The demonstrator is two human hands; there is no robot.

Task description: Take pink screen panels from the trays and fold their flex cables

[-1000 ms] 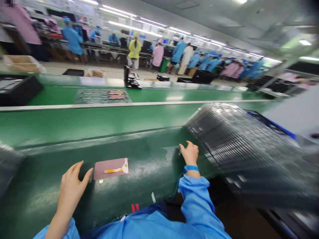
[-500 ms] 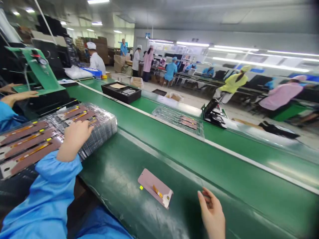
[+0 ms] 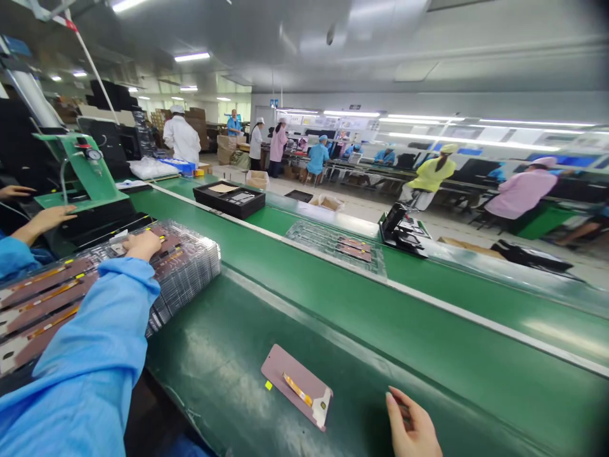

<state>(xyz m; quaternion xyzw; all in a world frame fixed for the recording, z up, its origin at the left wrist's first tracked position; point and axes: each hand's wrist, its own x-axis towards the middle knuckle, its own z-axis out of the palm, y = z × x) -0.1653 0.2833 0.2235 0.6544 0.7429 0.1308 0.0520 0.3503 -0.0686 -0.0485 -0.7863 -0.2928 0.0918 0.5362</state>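
While the right hand (image 3: 143, 244) lies palm-down on a plastic-wrapped stack of black trays (image 3: 190, 273), its fingers flat and closed on nothing, the left hand (image 3: 413, 428) sits at the bottom edge of the view, open with its fingers loosely curled, near a mauve display panel (image 3: 290, 374) but not touching it. The panel lies flat and at a slant on the near green conveyor belt (image 3: 214, 355). It is a thin rectangle with a gold flex strip (image 3: 297, 389) across its face and a pale tab at one short end, and a small yellow tag (image 3: 269, 385) sits just off its long edge. More mauve panels with orange-and-yellow strips (image 3: 47, 285) lie in rows on trays beside the stack, partly under the blue sleeve (image 3: 95, 330) of the right arm. Past the white rail (image 3: 451, 309), a clear tray of panels (image 3: 335, 244) sits on the far belt, and a black tray (image 3: 228, 200) stands near a green press fixture (image 3: 80, 165). At the left edge, a co-worker's hand (image 3: 45, 219) rests by that fixture.
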